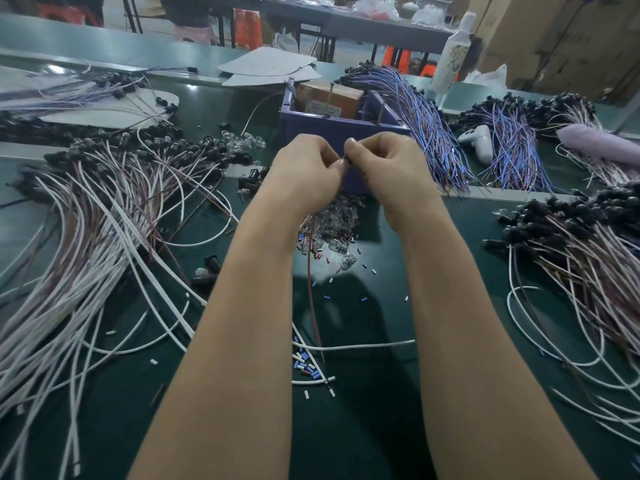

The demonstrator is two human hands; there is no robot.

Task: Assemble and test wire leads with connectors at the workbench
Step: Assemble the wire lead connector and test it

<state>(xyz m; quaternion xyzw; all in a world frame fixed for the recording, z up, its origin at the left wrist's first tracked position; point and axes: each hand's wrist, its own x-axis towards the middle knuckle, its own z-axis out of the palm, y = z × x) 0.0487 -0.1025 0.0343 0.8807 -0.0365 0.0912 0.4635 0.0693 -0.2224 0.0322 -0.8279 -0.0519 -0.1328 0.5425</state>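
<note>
Nearest, in front of purple bin point(332, 123), on surface point(363, 427): sleeve offcuts point(304, 358), then unused clear bulbs point(332, 216). Just before bin: left hand point(308, 171) and right hand point(384, 164), fingers curled, pinching one black connector point(347, 160); red lead point(311, 289) hanging below. Either side of bin: bundled leads point(433, 133) with black ends, seemingly finished. No testing evident.

A small black connector point(346, 160) is pinched between the fingertips of the left hand point(304, 171) and the right hand point(388, 168), which hide most of it. A thin red wire lead point(309, 271) runs from the grip down toward the person. Directly beneath the grip lies a heap of clear glass bulbs point(334, 216). Bundled pink-and-white leads point(104, 209) with black ends fan out to its left.
</note>
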